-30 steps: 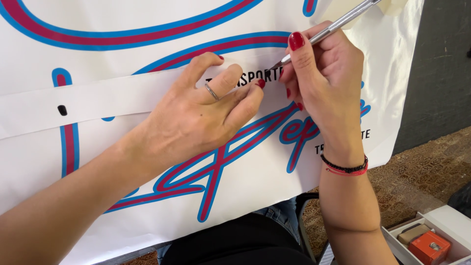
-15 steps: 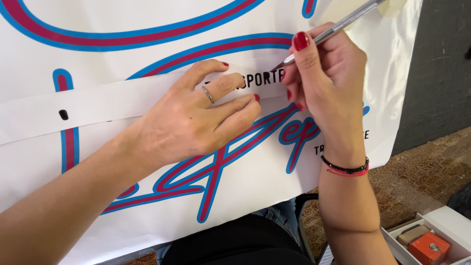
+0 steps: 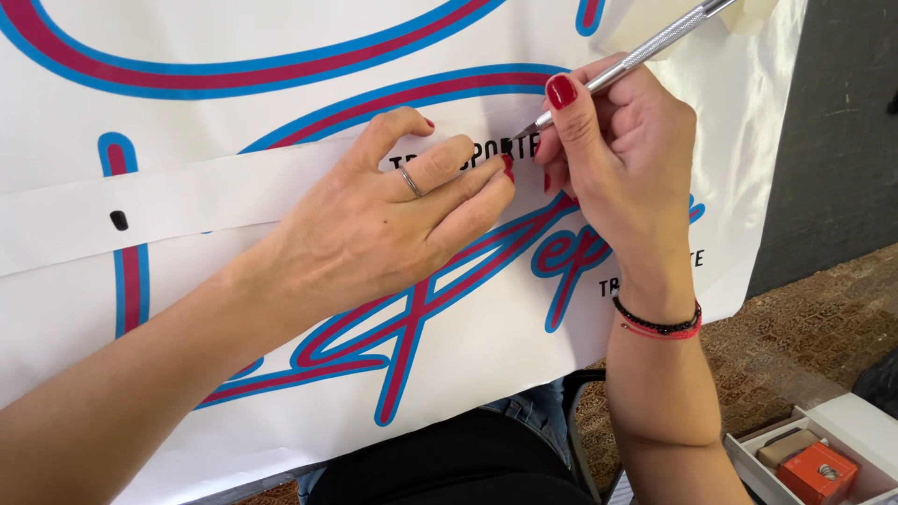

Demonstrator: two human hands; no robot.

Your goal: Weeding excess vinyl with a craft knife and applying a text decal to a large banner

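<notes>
One craft knife (image 3: 645, 47), two hands on one sheet (image 3: 281, 56).

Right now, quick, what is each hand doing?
Left hand: open, fingers spread flat, pressing on the white strip over the printed vinyl sheet.
Right hand: closed around a silver craft knife, tip on the sheet.

Left hand (image 3: 374, 229) flat on white sheet (image 3: 655, 56); right hand (image 3: 622, 154) grips silver craft knife (image 3: 645, 47).

White sheet (image 3: 281, 84), blue-and-crimson lettering (image 3: 412, 318)
</notes>
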